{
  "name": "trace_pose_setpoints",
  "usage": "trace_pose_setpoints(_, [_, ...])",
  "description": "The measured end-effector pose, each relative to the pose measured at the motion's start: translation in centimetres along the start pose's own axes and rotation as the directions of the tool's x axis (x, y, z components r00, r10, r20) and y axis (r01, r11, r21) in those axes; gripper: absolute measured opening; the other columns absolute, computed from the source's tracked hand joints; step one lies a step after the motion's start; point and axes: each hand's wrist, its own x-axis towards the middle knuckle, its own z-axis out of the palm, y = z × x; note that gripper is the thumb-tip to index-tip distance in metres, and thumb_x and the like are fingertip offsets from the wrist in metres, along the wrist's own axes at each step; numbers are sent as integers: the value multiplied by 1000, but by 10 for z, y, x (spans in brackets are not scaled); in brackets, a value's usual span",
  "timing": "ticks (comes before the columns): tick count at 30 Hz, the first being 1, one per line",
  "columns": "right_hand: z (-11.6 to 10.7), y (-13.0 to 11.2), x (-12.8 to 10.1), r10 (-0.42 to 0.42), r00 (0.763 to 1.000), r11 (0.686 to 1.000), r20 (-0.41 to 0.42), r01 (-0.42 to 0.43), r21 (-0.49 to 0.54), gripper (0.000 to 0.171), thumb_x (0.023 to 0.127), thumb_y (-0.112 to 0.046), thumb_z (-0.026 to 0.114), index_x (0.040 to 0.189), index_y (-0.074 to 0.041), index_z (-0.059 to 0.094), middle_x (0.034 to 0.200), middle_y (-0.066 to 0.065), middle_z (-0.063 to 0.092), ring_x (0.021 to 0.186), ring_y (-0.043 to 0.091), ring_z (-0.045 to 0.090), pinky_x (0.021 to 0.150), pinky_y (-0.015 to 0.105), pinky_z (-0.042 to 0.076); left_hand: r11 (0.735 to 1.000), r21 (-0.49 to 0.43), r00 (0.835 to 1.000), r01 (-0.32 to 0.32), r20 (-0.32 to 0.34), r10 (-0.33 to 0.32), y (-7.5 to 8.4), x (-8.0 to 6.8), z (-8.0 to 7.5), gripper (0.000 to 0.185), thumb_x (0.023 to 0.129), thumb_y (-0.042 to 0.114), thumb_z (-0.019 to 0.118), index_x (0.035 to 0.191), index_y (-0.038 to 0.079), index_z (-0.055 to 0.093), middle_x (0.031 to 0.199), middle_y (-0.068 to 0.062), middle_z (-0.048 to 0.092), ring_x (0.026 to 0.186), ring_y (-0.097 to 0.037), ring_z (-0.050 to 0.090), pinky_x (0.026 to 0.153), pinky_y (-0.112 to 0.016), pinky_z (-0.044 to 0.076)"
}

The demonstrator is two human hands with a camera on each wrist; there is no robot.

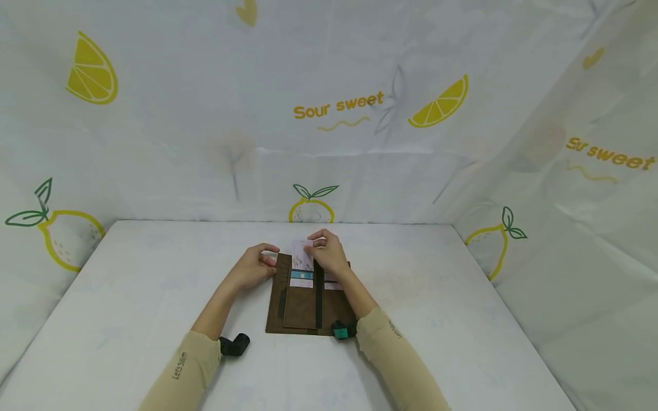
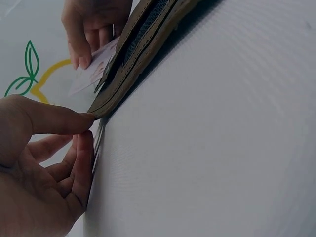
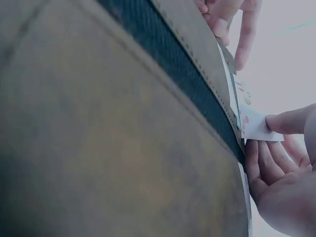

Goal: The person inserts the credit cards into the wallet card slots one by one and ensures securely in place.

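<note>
A brown bifold wallet [image 1: 299, 311] lies unfolded on the white table, with a dark band [image 1: 319, 297] down its middle. My left hand [image 1: 253, 267] pinches the wallet's upper left corner; in the left wrist view the thumb [image 2: 64, 120] presses on top with fingers beneath. Between thumb and fingers my right hand [image 1: 329, 254] holds a pale printed card [image 1: 302, 257], which stands partly out of the top of the left panel's pockets. Below it a blue card [image 1: 301, 275] and a whitish card [image 1: 301, 283] show in their slots. The right forearm hides part of the right panel.
Whitish cards [image 1: 333, 286] also sit in the right panel's slots. Black wrist cameras are strapped at the left wrist [image 1: 235, 345] and right wrist [image 1: 343, 330]. Behind the table [image 1: 154, 257] hangs a lemon-print curtain [image 1: 205, 114], which continues along the right side.
</note>
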Motion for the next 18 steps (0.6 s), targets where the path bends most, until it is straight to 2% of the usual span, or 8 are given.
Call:
trace_pose_setpoints(6, [-2,0,-2,-50,999,998,7,50,-46,23,96,-6,78,117,-1,70,100,20,79,80,14,71,72,22,52,1000,17,1000,14,-18,-14,1,0,2,47,91,-7,69,138,-5,64,97,-14,70,87,-20,64,79,-29,49])
trace_pose_setpoints(10, [-5,-1,-3,-49,999,998,22,50,-44,23,96,-6,79,117,-1,71,98,20,80,79,12,70,71,21,52,999,24,1000,24,-15,-24,2,-1,2,48,91,-6,71,138,-5,63,100,-17,72,89,-22,66,80,-31,51])
trace_pose_setpoints(15, [-10,-3,-3,-32,998,999,61,34,-28,24,98,-7,77,120,-2,69,87,14,76,65,9,60,64,22,49,998,52,999,47,-17,-47,3,-1,1,49,90,-3,72,138,-7,63,107,-20,72,95,-27,69,86,-38,55])
trace_pose_setpoints(18, [-13,-4,-2,-19,994,1000,106,21,-17,25,100,-8,74,123,0,67,86,13,75,62,9,59,62,23,52,996,61,998,60,-18,-59,4,-1,2,48,90,-2,73,137,-7,65,109,-20,72,99,-29,69,89,-41,55])
